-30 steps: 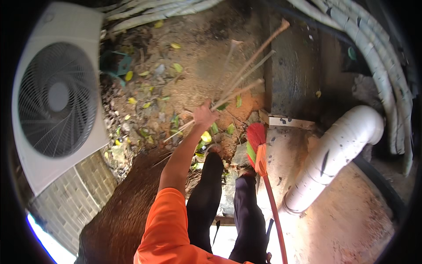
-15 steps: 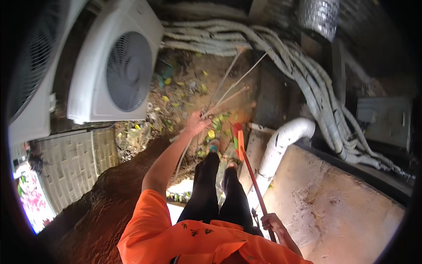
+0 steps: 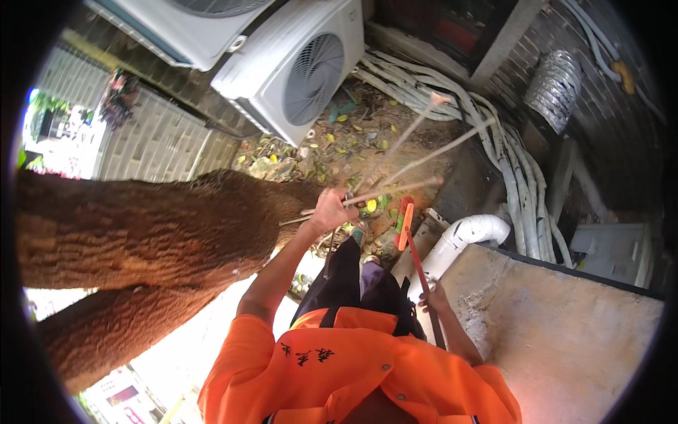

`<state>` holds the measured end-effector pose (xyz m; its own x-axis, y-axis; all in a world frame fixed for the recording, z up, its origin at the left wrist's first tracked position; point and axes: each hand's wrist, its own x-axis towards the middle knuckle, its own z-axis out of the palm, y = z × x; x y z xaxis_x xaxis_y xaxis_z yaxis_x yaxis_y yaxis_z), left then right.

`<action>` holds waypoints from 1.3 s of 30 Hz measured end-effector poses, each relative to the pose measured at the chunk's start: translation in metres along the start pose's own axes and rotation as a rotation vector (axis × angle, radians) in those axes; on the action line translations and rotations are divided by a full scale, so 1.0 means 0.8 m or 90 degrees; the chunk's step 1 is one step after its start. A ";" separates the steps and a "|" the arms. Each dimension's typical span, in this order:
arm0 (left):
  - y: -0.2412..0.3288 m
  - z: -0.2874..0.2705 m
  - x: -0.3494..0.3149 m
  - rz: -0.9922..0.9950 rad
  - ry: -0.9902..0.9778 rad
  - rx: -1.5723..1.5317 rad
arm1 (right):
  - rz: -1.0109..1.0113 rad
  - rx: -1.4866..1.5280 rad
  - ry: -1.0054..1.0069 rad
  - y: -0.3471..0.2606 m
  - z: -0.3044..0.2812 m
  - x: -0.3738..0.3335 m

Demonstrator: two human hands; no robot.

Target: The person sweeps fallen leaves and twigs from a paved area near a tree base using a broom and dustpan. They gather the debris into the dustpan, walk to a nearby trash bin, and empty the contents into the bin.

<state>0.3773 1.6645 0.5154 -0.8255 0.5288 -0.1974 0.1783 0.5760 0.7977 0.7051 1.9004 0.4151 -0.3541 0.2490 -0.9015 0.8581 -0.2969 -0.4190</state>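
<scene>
Ahead of my body, my left hand [image 3: 335, 209] is closed around several thin rods [image 3: 417, 185]. They fan out away from me toward the far right, one with a flared pinkish-brown tip, and shorter ends stick out behind the hand. Whether they are joined in one tool is hidden by my fingers. At my right side, my right hand [image 3: 436, 297] is wrapped around the red handle of a broom [image 3: 418, 267]. The broom's orange head, with red and green bristles, is low near the leaf-strewn ground, beside a white pipe.
A thick forked tree trunk [image 3: 162, 226] lies across my left. White air-conditioner units [image 3: 282, 78] stand ahead, with bundled wrapped pipes [image 3: 505, 159] running to the right. A bent white drainpipe [image 3: 466, 237] meets a concrete slab [image 3: 558, 304] on my right. Yellow leaves dot the soil.
My view has turned and shifted, bringing the tree trunk into sight at left. My left hand still holds the rods, and my right still grips the broom.
</scene>
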 end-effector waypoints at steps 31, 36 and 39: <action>0.049 0.067 -0.208 0.288 -0.194 -0.333 | -0.409 -0.376 -0.208 -0.021 0.135 -0.063; 0.075 0.034 -0.269 0.232 -0.131 -0.182 | -0.400 -0.244 -0.334 -0.005 0.143 -0.104; 0.062 0.006 -0.302 0.148 -0.152 -0.278 | -0.332 -0.112 -0.457 -0.006 0.170 -0.123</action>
<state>0.5886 1.5683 0.5999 -0.6369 0.7677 -0.0711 0.0612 0.1422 0.9879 0.6851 1.7517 0.4908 -0.8099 -0.3405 -0.4776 0.5478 -0.1480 -0.8234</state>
